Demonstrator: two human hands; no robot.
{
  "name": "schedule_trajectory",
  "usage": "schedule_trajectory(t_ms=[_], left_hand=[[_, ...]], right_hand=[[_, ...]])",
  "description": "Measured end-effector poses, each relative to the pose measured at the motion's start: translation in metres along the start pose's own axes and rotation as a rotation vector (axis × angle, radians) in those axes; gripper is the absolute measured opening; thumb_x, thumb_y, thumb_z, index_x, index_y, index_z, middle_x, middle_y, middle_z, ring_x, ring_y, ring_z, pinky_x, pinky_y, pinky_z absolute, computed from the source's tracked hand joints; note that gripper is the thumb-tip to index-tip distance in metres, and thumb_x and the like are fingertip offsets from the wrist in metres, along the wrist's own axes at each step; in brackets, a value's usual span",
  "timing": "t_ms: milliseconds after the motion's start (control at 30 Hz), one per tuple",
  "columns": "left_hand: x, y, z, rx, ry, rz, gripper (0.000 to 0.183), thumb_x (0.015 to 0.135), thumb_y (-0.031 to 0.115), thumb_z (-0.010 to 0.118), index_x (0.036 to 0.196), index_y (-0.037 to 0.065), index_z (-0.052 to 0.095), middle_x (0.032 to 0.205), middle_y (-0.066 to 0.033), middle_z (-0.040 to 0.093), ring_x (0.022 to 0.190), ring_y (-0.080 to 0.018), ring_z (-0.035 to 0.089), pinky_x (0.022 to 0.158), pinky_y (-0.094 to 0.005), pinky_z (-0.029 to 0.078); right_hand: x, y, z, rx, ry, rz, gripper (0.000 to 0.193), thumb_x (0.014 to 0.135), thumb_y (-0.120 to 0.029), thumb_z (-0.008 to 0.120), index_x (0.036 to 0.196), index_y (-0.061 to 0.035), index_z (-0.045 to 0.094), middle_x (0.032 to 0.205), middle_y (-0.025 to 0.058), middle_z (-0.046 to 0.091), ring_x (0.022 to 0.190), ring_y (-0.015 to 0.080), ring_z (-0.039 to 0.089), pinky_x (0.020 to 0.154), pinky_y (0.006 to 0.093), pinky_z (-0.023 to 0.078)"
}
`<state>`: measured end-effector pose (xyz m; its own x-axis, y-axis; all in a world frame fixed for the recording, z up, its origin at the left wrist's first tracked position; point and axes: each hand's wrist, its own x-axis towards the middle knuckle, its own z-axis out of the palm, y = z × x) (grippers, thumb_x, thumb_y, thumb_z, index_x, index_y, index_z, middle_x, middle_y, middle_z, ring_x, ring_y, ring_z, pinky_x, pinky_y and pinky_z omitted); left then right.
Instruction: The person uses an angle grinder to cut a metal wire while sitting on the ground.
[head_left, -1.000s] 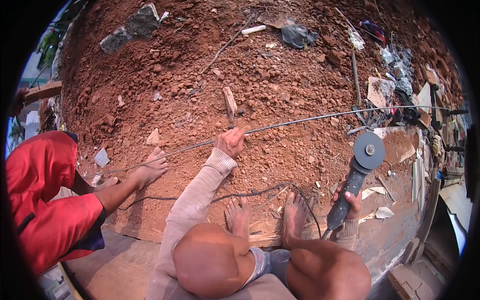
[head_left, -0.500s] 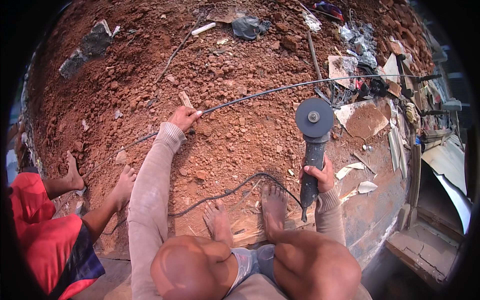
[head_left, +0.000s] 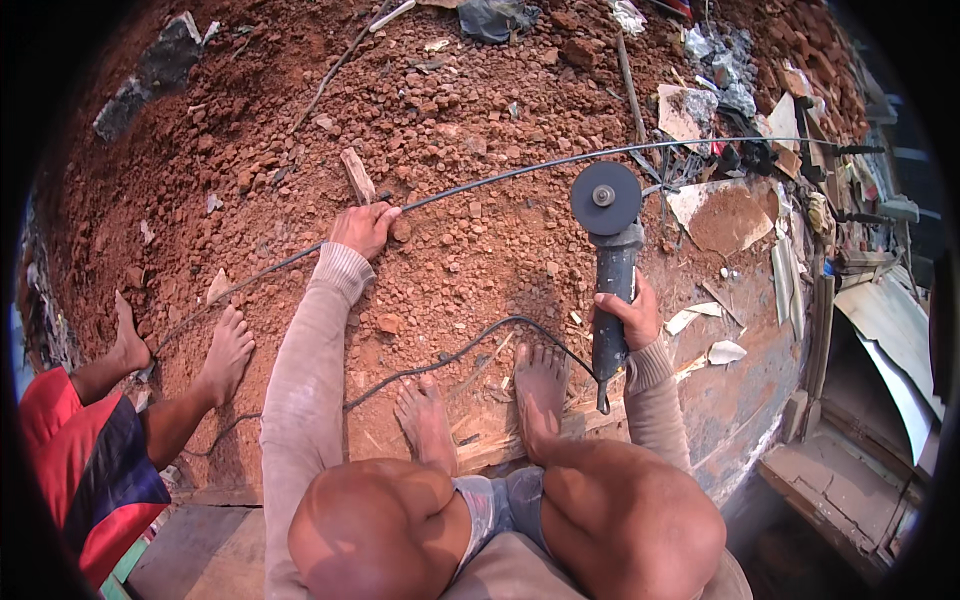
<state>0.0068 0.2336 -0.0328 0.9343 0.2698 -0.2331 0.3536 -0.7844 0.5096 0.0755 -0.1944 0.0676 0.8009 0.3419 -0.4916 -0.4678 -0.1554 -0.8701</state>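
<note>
A long, thin, dark metal rod point(head_left: 520, 172) runs in a gentle curve across the reddish rubble. My left hand point(head_left: 362, 232) is closed around it left of the middle, close to the ground. In my right hand point(head_left: 635, 312) is a dark angle grinder point(head_left: 613, 268), gripped by its body with the thumb across the front. Its round cutting disc point(head_left: 608, 215) points away from me, just on the near side of the rod and seemingly apart from it. From the grinder's near end, a black cord point(head_left: 440, 366) loops left past my feet.
Beside my left hand lies a wood scrap point(head_left: 357, 176). Another person's bare foot point(head_left: 228, 352) rests at the left, near the rod. Broken boards point(head_left: 722, 215) and rubbish lie at the right. A ledge point(head_left: 835, 490) is at the lower right, and a black plastic bag point(head_left: 497, 18) lies far off.
The grinder has shifted slightly left and away from me. My left hand still grips the rod, a little farther from the wood scrap. The view has shifted slightly.
</note>
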Motion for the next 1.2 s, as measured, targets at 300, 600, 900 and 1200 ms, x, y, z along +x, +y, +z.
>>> schedule_trajectory(t_ms=[300,600,900,1200], left_hand=[[0.007,0.002,-0.01,-0.073,-0.216,-0.054,0.051,0.099,0.044,0.047,0.07,0.005,0.062,0.058,-0.0145,0.054,0.058,-0.0279,0.054,0.062,-0.0426,0.042],[0.003,0.005,-0.001,0.007,-0.034,-0.016,0.041,0.098,0.046,0.047,0.095,0.008,0.062,0.076,-0.0199,0.066,0.082,-0.0406,0.065,0.075,-0.0504,0.048],[-0.017,0.01,0.011,0.142,0.245,0.036,0.041,0.098,0.049,0.046,0.088,0.01,0.054,0.08,-0.0096,0.061,0.076,-0.0355,0.063,0.066,-0.0485,0.049],[-0.019,0.013,0.0,0.045,0.13,-0.031,0.038,0.097,0.044,0.05,0.083,0.01,0.059,0.075,-0.0184,0.065,0.079,-0.0401,0.064,0.069,-0.0521,0.05]], right_hand=[[0.013,0.0,0.006,-0.158,0.008,-0.01,0.051,0.074,-0.012,0.082,0.111,-0.0005,0.049,0.082,0.004,0.061,0.065,0.0129,0.062,0.058,0.027,0.053],[0.05,-0.014,0.021,-0.68,0.061,-0.18,0.059,0.067,-0.024,0.08,0.113,0.0006,0.052,0.089,0.0103,0.065,0.077,0.02,0.064,0.071,0.0326,0.052],[0.048,-0.029,0.05,-0.988,0.179,-0.203,0.066,0.066,-0.034,0.077,0.117,-0.0011,0.05,0.095,0.02,0.067,0.085,0.035,0.066,0.078,0.043,0.052],[0.046,-0.016,0.072,-1.016,0.238,-0.188,0.06,0.068,-0.035,0.076,0.109,0.0,0.051,0.091,0.0229,0.066,0.084,0.0376,0.066,0.078,0.044,0.052]])
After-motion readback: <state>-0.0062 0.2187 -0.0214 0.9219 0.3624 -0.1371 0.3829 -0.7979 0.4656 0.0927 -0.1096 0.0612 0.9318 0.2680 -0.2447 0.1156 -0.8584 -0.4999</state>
